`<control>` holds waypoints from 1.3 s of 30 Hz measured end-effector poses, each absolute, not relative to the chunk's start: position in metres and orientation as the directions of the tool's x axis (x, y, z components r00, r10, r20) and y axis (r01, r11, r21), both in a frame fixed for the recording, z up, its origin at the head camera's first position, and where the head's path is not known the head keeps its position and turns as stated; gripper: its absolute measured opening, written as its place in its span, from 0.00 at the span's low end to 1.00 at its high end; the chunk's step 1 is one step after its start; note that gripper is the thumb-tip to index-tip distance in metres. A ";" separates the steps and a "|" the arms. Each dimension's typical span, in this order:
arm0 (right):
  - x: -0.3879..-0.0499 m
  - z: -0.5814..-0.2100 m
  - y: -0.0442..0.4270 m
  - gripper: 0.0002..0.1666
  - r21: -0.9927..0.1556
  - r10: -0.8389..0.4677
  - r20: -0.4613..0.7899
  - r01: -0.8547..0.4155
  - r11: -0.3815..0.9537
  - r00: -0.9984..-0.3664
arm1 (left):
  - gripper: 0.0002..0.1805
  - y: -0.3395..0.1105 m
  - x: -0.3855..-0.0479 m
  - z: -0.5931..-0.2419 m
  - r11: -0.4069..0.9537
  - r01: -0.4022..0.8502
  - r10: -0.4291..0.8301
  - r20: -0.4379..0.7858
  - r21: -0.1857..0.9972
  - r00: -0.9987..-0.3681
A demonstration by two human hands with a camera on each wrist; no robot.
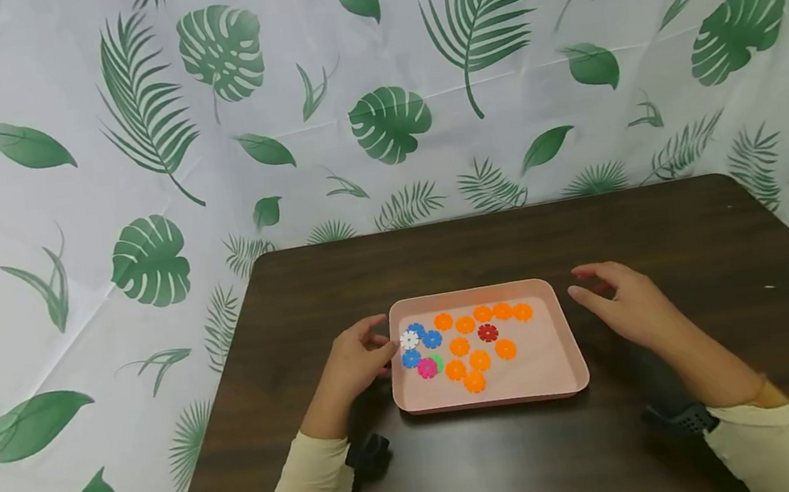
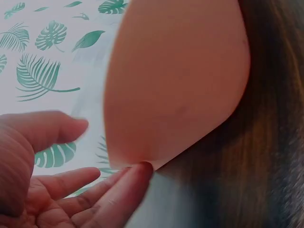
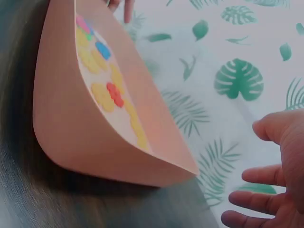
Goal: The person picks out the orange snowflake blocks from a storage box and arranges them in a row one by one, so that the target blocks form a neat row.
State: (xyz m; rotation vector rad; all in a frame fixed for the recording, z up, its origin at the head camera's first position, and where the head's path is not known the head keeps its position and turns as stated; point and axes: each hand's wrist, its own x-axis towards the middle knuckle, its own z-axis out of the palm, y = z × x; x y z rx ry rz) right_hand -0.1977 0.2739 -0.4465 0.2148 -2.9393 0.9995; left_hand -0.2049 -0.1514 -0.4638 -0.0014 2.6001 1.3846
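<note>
A pink tray [image 1: 547, 359] on the table holds small notched discs. Several are orange, such as one orange disc [image 1: 505, 349] near the middle. Three blue discs, a white disc [image 1: 409, 340], a magenta disc [image 1: 427, 368] and a partly covered green disc [image 1: 439, 362] cluster at the left, and a dark red disc [image 1: 487, 333] lies among the orange ones. My left hand [image 1: 356, 362] is at the tray's left side, fingers loosely bent; in the left wrist view a fingertip [image 2: 142, 168] meets the tray's corner. My right hand [image 1: 625, 302], relaxed, hovers right of the tray, apart from it.
The dark wooden table [image 1: 665, 233] extends around the tray on all sides. Behind and to the left hangs a white cloth [image 1: 304, 32] printed with green leaves. A black wrist strap [image 1: 369, 454] is on the left wrist and another dark strap [image 1: 691, 419] on the right.
</note>
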 end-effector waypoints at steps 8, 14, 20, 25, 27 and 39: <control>-0.194 -0.452 0.259 0.30 -0.639 -0.142 0.111 -0.180 0.748 -0.984 | 0.28 -0.148 -0.205 -0.466 0.551 -0.118 0.045 -0.171 0.826 -0.984; -0.197 -0.448 0.242 0.30 -0.593 -0.215 0.164 -0.270 0.758 -0.963 | 0.27 -0.147 -0.203 -0.474 0.531 -0.123 0.024 -0.161 0.839 -0.987; -0.205 -0.446 0.214 0.26 -0.580 -0.321 0.110 -0.324 0.748 -0.940 | 0.28 -0.144 -0.203 -0.477 0.524 -0.103 0.031 -0.140 0.846 -0.990; -0.212 -0.455 0.190 0.20 -0.557 -0.438 0.096 -0.413 0.720 -0.894 | 0.28 -0.143 -0.203 -0.477 0.532 -0.087 0.030 -0.122 0.842 -0.992; -0.214 -0.460 0.182 0.18 -0.536 -0.489 0.102 -0.463 0.706 -0.866 | 0.28 -0.142 -0.203 -0.475 0.532 -0.083 0.032 -0.118 0.843 -0.992; -0.212 -0.473 0.155 0.18 -0.491 -0.581 -0.020 -0.498 0.715 -0.814 | 0.27 -0.140 -0.201 -0.475 0.535 -0.091 0.019 -0.119 0.840 -0.993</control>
